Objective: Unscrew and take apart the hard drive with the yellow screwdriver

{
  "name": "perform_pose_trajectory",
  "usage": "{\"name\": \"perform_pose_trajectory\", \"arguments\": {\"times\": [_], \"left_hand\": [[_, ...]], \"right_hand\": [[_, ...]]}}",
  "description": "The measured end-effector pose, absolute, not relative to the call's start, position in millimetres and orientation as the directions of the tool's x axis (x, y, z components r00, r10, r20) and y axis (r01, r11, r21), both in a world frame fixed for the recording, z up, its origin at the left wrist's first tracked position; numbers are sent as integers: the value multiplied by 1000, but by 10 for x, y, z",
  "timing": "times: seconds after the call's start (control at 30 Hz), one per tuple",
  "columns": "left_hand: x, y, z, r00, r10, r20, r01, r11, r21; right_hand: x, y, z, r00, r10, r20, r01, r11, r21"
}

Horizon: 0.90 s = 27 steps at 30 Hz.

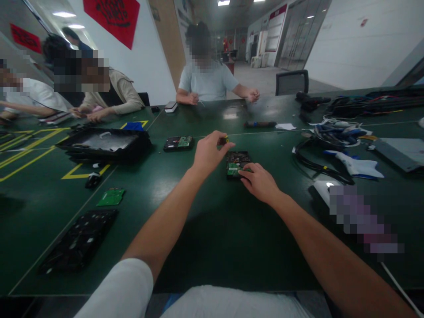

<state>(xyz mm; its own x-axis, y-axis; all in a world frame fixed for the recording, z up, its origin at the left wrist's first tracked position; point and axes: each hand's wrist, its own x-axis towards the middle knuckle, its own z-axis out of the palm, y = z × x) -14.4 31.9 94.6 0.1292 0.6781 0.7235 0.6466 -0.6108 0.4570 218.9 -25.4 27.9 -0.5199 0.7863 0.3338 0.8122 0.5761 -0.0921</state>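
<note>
A hard drive (239, 158) lies on the green table in front of me, its underside with a green circuit board (232, 168) facing up. My right hand (260, 182) has thumb and fingers closed at the drive's near right edge, over the board. Just above the drive's far left side, my left hand (212, 152) pinches a small yellow and dark piece (227, 139), mostly hidden by the fingers. Another hard drive (178, 143) with a green board sits further left.
Left are black trays (102, 143), a loose green circuit board (111, 197) and a black drive-like block (79, 240). Right are coiled cables (338, 132), a grey box (402, 153), a glove (357, 165) and a white device (326, 192). A person (208, 81) sits opposite.
</note>
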Motion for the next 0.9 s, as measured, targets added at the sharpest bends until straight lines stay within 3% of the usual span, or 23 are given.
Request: {"name": "perform_pose_trajectory", "arguments": {"times": [0.27,0.5,0.67,0.9], "left_hand": [[-87,271,971,109,742,661,513,-612,602],[-124,278,1011,173,711,682,505,-658,559],[-128,249,1060,197,691,695,520,-675,523],[-163,250,1091,205,742,638,611,-606,508]], "right_hand": [[2171,-295,329,-463,855,233,868,491,-79],[2174,-293,377,-434,886,162,893,447,-50],[2171,-306,419,-419,901,108,897,430,-106],[2171,-318,410,-405,910,83,900,413,-136]]}}
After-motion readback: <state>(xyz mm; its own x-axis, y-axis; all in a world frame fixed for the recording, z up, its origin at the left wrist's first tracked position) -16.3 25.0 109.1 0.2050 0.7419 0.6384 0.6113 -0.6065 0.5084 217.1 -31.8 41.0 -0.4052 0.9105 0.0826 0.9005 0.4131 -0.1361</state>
